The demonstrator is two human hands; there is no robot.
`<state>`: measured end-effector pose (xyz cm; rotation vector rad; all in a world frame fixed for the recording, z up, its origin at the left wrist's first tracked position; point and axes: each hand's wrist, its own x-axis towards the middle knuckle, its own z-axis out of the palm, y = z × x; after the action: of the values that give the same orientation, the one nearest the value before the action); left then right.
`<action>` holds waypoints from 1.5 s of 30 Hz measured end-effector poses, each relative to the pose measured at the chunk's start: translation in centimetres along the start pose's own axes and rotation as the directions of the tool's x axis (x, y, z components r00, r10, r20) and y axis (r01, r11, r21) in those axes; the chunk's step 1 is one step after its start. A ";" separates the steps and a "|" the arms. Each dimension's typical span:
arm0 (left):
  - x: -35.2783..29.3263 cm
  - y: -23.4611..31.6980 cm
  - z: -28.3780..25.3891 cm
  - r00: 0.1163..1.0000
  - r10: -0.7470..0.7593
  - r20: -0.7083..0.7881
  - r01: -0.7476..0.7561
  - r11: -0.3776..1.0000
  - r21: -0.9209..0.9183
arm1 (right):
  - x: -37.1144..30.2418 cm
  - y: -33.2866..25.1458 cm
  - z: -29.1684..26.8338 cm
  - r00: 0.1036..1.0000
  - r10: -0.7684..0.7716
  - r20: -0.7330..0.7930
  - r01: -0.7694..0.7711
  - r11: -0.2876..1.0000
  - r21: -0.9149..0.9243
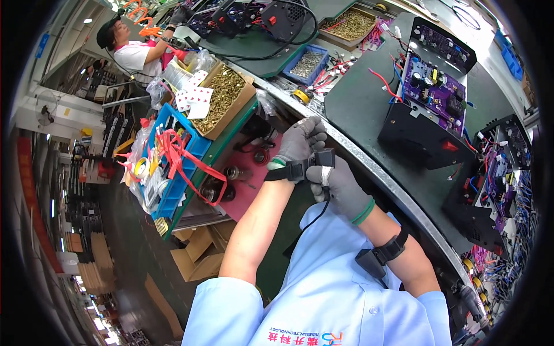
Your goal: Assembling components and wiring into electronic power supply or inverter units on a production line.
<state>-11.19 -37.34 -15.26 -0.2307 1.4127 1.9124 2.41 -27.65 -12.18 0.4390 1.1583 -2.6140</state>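
Observation:
Both my hands wear grey work gloves with green cuffs. My left hand [300, 139] is held in front of my body near the bench edge, its fingers curled, with nothing visible in them. Around that wrist runs a black strap [284, 172] carrying a small black box [324, 157]. My right hand [340, 187] is closed right beside the box, fingers pinched on a black cable [319, 216] that hangs down over my light blue shirt. Its plug end is mostly hidden by the fingers. A second black strap [391, 249] with a box sits on my right forearm.
On the green bench stand open black cases with purple circuit boards [435, 86]. A blue tray of small metal parts [307, 63] is at the back. Leftward are a carton of brass-coloured screws [222, 101] and a blue crate [193, 147]. Another person [138, 55] works at far left.

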 end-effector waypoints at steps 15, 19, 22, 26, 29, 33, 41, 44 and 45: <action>-6.5 -5.1 1.0 0.910 0.384 0.156 -0.299 0.347 0.889 | 1.9 -1.0 -0.3 0.915 -0.059 -0.399 0.080 0.996 0.035; -11.0 -5.3 -0.2 0.870 0.409 0.277 -0.383 0.206 0.900 | 1.1 -1.2 -1.1 0.969 0.023 -0.247 -0.038 0.998 -0.056; -13.5 -4.0 -0.2 0.860 0.455 0.231 -0.323 0.135 0.937 | 0.6 -0.8 -0.3 0.991 0.052 -0.126 -0.054 0.998 -0.014; -15.0 -2.7 2.1 0.948 0.306 -0.090 -0.151 0.678 0.720 | 0.7 -0.8 1.0 0.969 -0.078 -0.234 0.010 0.959 -0.282; -15.6 -1.0 3.0 0.965 0.262 -0.014 -0.224 0.849 0.478 | 0.5 -1.4 0.9 0.965 -0.078 -0.249 -0.045 0.891 -0.452; -14.8 1.0 2.6 0.934 0.321 0.159 -0.307 0.486 0.818 | -0.8 -2.2 0.1 0.990 -0.085 -0.109 0.011 0.835 -0.551; -9.5 -3.4 -11.0 0.930 0.205 0.304 -0.367 0.535 0.761 | -6.9 -1.5 -6.0 0.972 -0.230 -0.052 0.135 0.722 -0.679; -11.2 -9.5 -20.9 0.979 -0.202 -0.035 0.156 0.623 0.766 | -15.4 -1.1 -11.5 0.936 -0.246 -0.253 0.147 0.923 -0.355; -12.5 -12.0 -23.7 0.895 -0.395 -0.207 0.436 0.676 0.594 | -18.9 -0.5 -12.6 0.910 -0.231 -0.345 0.133 0.950 -0.283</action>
<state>-0.94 -62.44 -26.54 -0.2584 1.7794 0.9888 21.81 -15.89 -12.93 0.8386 1.7101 -2.5494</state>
